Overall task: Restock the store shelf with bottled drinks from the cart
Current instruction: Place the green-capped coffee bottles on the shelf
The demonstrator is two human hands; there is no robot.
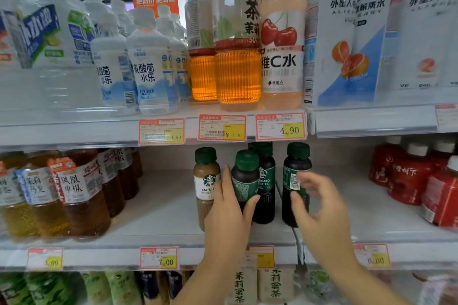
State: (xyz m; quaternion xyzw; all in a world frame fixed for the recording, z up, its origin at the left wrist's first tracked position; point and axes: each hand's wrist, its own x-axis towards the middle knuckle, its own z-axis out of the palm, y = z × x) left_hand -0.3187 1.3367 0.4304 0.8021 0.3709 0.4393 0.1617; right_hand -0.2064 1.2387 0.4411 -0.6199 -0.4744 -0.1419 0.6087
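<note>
Four small green-capped plastic coffee bottles stand upright at the centre of the white metal middle shelf. The left hand grips the front dark coffee bottle, with the thumb curled across its label and the fingers along its far side. At that bottle's 9 o'clock, just beside those fingers, stands the pale-brown latte bottle. At its 1 o'clock, just behind, is a second dark bottle. The right hand is at the third dark bottle, at 3 o'clock of the group. Its thumb lies on the bottle's front, but the fingers are blurred, so the grip cannot be told. Brown tea bottles stand at 9 o'clock and red-wrapped bottles at 3 o'clock, both well apart.
</note>
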